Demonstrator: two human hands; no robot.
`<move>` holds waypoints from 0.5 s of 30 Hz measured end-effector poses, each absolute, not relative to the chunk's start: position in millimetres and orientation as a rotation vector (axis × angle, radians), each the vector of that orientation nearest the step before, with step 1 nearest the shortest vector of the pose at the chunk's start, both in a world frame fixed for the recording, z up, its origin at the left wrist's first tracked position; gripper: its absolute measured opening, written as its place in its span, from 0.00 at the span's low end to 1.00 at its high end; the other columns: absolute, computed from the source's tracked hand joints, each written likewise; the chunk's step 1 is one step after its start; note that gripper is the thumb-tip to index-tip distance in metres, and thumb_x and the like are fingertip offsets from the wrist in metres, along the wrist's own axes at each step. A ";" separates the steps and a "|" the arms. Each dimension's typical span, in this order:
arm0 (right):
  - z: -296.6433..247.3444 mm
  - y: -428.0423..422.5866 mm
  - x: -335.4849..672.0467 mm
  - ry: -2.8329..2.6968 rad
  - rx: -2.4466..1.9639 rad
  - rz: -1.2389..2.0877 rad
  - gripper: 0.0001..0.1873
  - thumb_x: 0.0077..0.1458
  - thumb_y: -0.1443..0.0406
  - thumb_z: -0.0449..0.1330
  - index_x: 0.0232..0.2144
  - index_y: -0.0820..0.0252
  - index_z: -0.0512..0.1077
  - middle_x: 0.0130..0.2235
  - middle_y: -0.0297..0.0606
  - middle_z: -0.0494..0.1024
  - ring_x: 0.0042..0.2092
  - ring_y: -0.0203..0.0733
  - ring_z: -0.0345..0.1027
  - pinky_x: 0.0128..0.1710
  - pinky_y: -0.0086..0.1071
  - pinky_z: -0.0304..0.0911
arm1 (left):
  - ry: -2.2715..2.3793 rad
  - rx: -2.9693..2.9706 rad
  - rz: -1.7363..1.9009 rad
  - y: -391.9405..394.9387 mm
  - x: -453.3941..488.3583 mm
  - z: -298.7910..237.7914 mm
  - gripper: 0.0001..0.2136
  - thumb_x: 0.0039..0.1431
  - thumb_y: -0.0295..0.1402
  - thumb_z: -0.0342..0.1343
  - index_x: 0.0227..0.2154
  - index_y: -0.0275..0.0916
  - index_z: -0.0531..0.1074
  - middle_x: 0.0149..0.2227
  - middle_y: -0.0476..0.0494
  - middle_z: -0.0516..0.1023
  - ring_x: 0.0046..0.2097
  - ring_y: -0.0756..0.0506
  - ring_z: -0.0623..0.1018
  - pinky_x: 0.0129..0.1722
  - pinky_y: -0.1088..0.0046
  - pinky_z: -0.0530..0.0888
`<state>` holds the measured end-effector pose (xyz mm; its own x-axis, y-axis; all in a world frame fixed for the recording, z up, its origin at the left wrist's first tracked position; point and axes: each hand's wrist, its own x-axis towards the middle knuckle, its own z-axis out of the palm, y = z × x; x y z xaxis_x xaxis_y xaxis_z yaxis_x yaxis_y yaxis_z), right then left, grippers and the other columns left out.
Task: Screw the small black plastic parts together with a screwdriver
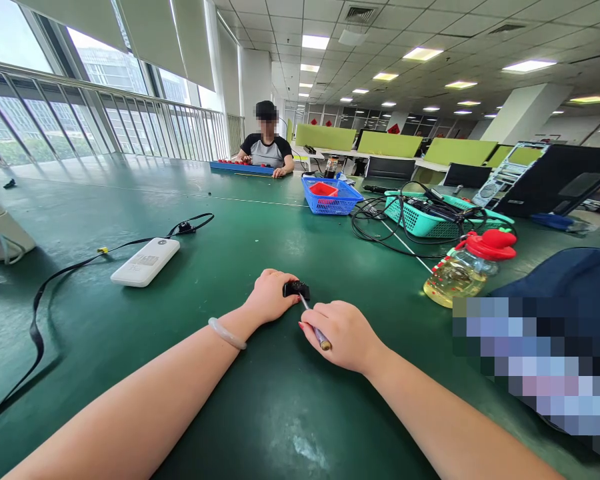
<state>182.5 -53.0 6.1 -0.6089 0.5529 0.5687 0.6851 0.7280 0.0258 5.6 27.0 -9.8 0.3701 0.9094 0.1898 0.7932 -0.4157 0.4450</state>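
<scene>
The likeliest trouble is a slip where the thin-shafted tool (322, 339) meets the small black part (295, 289). The shaft comes at the part on a slant, so a sideways push could make the tip skid off and catch the left hand (273, 293), whose thumb lies close beside it. The part is small and looks hard, and only its left side is gripped; too much force from the right could twist it loose or send it skating over the smooth green tabletop (245, 233). Whether the part rests on the surface or is lifted slightly is hard to tell, and if lifted, it would have less backing against a push. Anything tiny that comes off could be lost against the dark finish.

The 2 forearms reach in from the lower corners and converge at the part, which sits between the hands, near the middle of the view. The left hand is narrowed around the part, fingers behind and thumb in front, with a pale bracelet (227, 333) at the wrist. The right hand (343, 333) is curled closed about the tool, knuckles up, the handle's end pointing back toward the wearer and the shaft angled forward and left.
</scene>
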 end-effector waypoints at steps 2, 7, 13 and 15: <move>6.4 -53.2 182.2 -2.390 -0.938 -0.329 0.14 0.61 0.66 0.51 0.24 0.59 0.69 0.21 0.32 0.67 0.22 0.34 0.54 0.26 0.31 0.46 | 1.509 2.361 0.601 27.1 5.5 -10.0 0.17 0.52 0.38 0.60 0.46 0.45 0.75 0.47 0.44 0.77 0.56 0.38 0.67 0.56 0.60 0.66; 6.7 -53.7 182.2 -2.353 -0.922 -0.350 0.13 0.60 0.67 0.51 0.24 0.59 0.69 0.21 0.33 0.67 0.22 0.34 0.54 0.27 0.31 0.46 | 1.509 2.371 0.603 28.2 4.8 -11.8 0.17 0.52 0.39 0.60 0.46 0.44 0.74 0.47 0.43 0.77 0.56 0.37 0.67 0.56 0.59 0.66; 5.8 -53.9 181.7 -2.386 -0.950 -0.311 0.14 0.61 0.66 0.51 0.25 0.59 0.70 0.22 0.32 0.68 0.22 0.33 0.54 0.26 0.31 0.46 | 1.515 2.378 0.602 28.6 4.7 -13.5 0.17 0.53 0.40 0.60 0.46 0.45 0.74 0.47 0.44 0.76 0.56 0.37 0.67 0.56 0.59 0.66; 5.9 -54.0 181.9 -2.373 -0.946 -0.327 0.14 0.61 0.66 0.50 0.25 0.60 0.70 0.22 0.32 0.68 0.22 0.33 0.54 0.26 0.31 0.46 | 1.518 2.377 0.600 28.6 4.8 -13.5 0.17 0.53 0.40 0.60 0.46 0.45 0.73 0.47 0.44 0.76 0.56 0.37 0.67 0.56 0.59 0.66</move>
